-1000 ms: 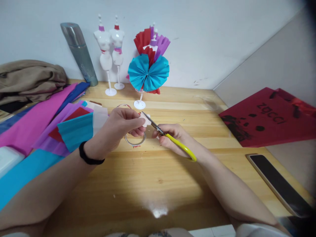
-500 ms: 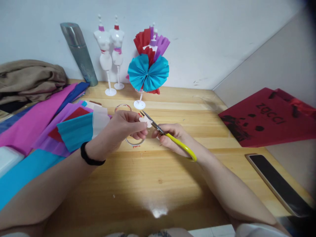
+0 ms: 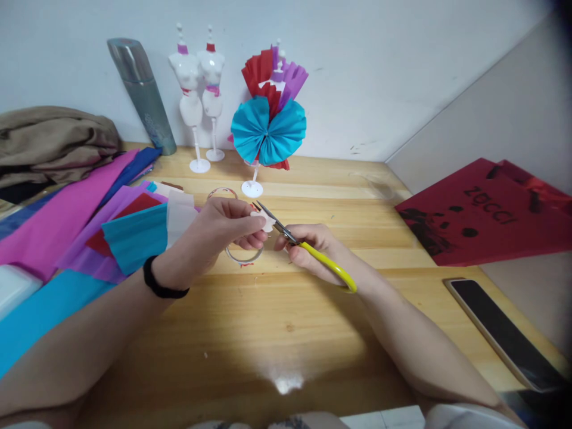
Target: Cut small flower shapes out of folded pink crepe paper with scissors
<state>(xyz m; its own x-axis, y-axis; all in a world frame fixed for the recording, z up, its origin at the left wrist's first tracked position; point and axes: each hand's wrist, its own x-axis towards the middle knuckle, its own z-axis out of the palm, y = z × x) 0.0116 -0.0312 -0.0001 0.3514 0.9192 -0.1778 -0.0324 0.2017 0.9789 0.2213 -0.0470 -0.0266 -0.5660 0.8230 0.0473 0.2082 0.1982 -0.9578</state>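
Between the thumb and fingers of my left hand (image 3: pixel 232 223) is a small piece of white paper (image 3: pixel 267 223) with a curved edge. My right hand (image 3: pixel 313 250) grips scissors (image 3: pixel 328 263) with yellow handles. Their blades are slightly parted and lie at the white paper's right edge, pointing up and left. Under my left hand a roll of tape (image 3: pixel 243 260) lies on the table, partly covered. Another ring (image 3: pixel 222 190), perhaps tape too, shows just behind that hand. Beyond my hands stands a small mannequin (image 3: pixel 252 189) dressed in pleated red, purple and blue paper (image 3: pixel 268 131).
Two bare white mannequins (image 3: pixel 190 107) and a flask (image 3: pixel 145 98) stand at the wall. Coloured crepe paper (image 3: pixel 136 232) and brown cloth (image 3: pixel 58 140) lie on the left. A red bag (image 3: pixel 487 214) and a phone (image 3: pixel 503 330) are on the right of the wooden table (image 3: pixel 286 333).
Very little differs. My left hand and the white paper have shifted slightly, and the scissors stay at the paper's edge.
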